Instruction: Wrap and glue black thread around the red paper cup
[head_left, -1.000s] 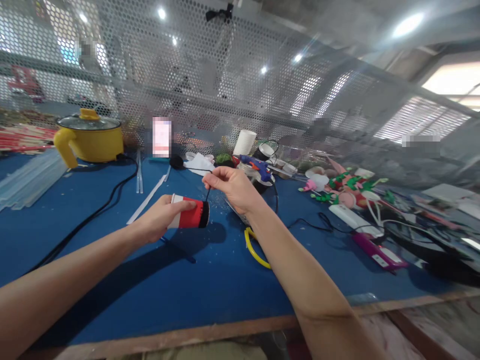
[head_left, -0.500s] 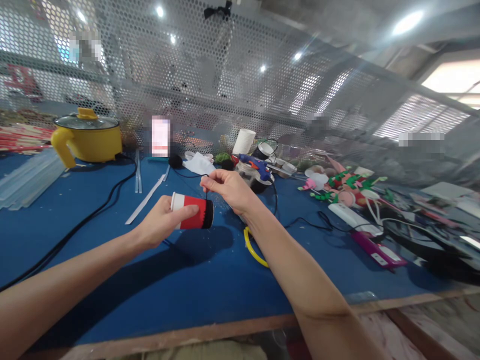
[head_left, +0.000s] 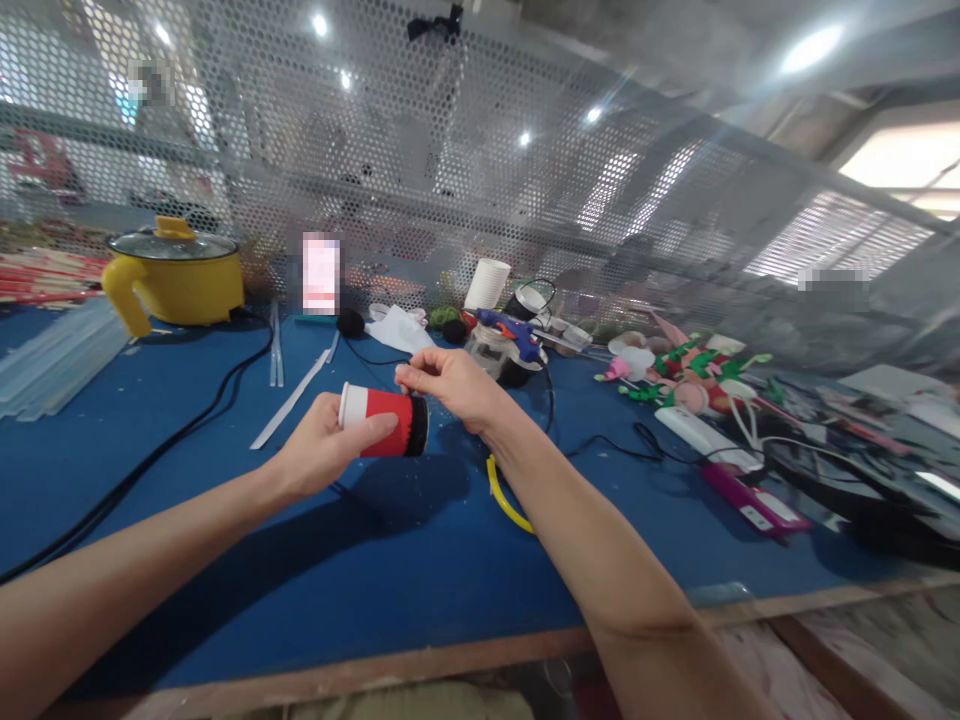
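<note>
My left hand (head_left: 330, 440) is wrapped round a paper cup (head_left: 379, 408) that lies sideways above the table. Its rim end is white, the middle is red, and a black band of yarn (head_left: 417, 428) circles the base end. Just above that band, my right hand (head_left: 442, 380) pinches a black yarn strand with thumb and forefinger. The strand (head_left: 379, 360) runs back across the table toward a black yarn ball (head_left: 350, 322). Part of the strand is hidden behind my fingers.
A yellow electric pot (head_left: 180, 280) stands at the left beside clear glue sticks (head_left: 60, 360). Behind my right hand, a blue glue gun (head_left: 510, 332) rests near stacked white cups (head_left: 487, 284). Craft flowers (head_left: 690, 375) and a purple power strip (head_left: 754, 500) lie to the right.
My right hand has moved slightly down and left, closer to the black band on the cup. The cup stays almost in place in my left hand.
</note>
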